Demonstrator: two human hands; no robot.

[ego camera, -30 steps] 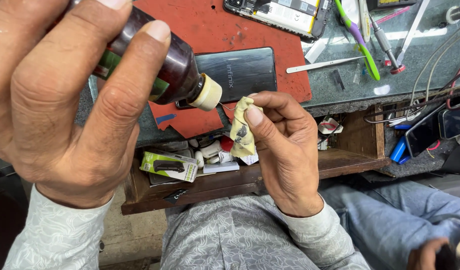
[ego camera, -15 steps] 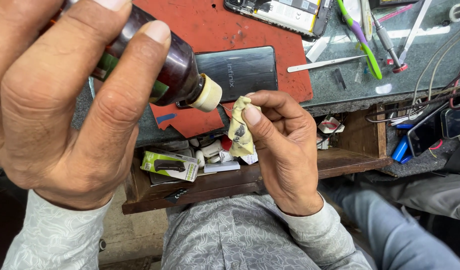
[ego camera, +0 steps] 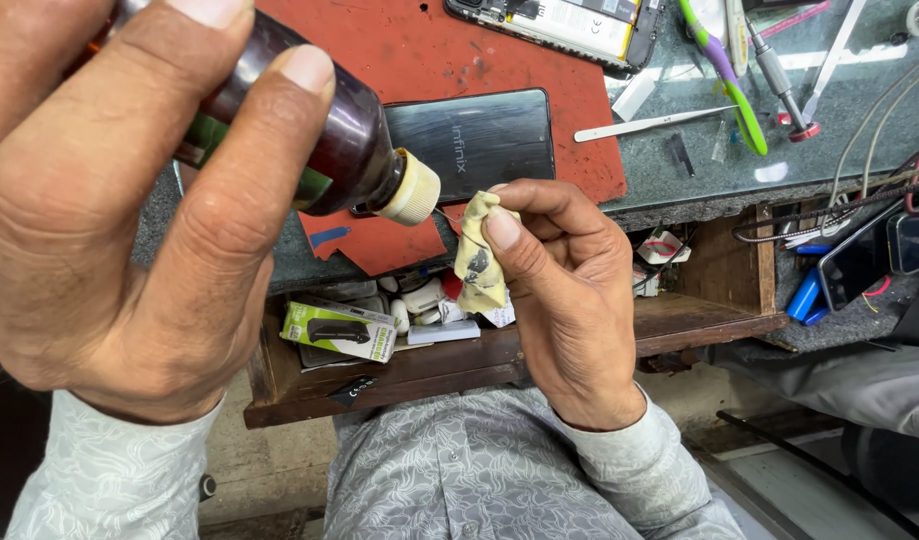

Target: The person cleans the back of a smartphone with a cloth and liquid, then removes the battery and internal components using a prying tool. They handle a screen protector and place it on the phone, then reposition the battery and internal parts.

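Dark bottle (ego camera: 320,150) clenched in left hand (ego camera: 130,230), tilted, cap just beside stained cloth (ego camera: 477,255) pinched by right hand (ego camera: 565,300).

Small green-and-white box (ego camera: 340,332) with a black picture, lying flat in the open wooden drawer (ego camera: 500,360). Green label (ego camera: 205,140) wrapped round the dark bottle (ego camera: 330,140), mostly hidden under fingers. Dark phone screens (ego camera: 885,250) propped at the right edge, beside blue items.

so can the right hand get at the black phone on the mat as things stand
Probably not freely: the right hand is pinching a stained cloth, though the black phone lies uncovered on the red mat just beyond.
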